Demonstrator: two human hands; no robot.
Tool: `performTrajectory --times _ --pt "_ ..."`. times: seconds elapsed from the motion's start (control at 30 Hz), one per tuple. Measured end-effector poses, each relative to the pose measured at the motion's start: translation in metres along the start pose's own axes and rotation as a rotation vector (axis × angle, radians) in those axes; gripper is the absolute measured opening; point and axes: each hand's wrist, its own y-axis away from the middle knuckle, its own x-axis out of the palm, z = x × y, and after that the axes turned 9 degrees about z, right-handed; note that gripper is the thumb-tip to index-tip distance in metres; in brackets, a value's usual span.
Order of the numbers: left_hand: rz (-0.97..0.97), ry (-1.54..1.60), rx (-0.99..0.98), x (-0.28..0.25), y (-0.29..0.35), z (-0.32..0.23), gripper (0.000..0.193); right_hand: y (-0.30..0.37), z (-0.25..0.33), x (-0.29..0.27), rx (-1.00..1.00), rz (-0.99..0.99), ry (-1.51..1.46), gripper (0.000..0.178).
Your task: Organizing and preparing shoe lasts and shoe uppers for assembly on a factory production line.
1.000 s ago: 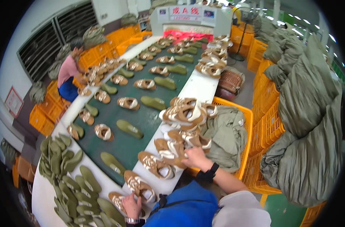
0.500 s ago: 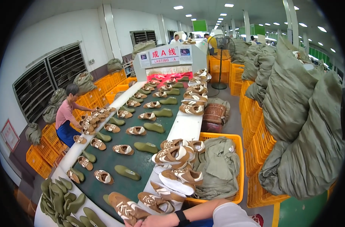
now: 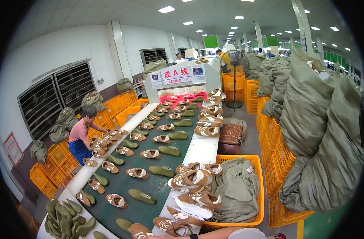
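At the bottom edge, my right hand point(image 3: 163, 237) is at the heel of a brown sneaker point(image 3: 140, 230) with white laces and appears closed on it. Most of that hand, and the rear of the shoe, are cut off below. A black wristband point(image 3: 194, 236) is on that wrist. My left hand is out of view. Just right of the held sneaker, another brown sneaker point(image 3: 171, 226) rests on the white ledge, close to a heap of brown and white sneakers point(image 3: 192, 181). A green shoe last point(image 3: 123, 224) lies beside it on the dark green conveyor belt point(image 3: 128, 189).
Sneakers and lasts lie in rows along the belt. A pile of green lasts point(image 3: 64, 219) is at the near left. An orange crate point(image 3: 260, 195) with grey-green cloth stands right of the ledge. A co-worker point(image 3: 81, 133) handles shoes at the left; large sacks point(image 3: 309, 107) stand right.
The view has tilted upward, so the scene sits lower in the picture. My right hand and its sneaker have slid mostly below the lower edge. The co-worker still bends over the shoes.
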Motion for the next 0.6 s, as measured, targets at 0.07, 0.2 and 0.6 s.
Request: performTrajectory --times 0.07,0.2,0.6 --pt "-0.031 -0.032 0.146 0.013 -0.015 0.005 0.047 0.004 -0.006 -0.006 0.051 -0.082 0.016 0.018" --pt "0.054 -0.031 0.212 0.009 -0.006 0.008 0.027 0.001 0.009 -0.014 -0.001 -0.188 0.004 0.017" --pt "-0.141 -0.012 0.317 0.011 -0.018 0.015 0.019 -0.007 0.008 -0.010 0.091 -0.135 0.066 0.028"
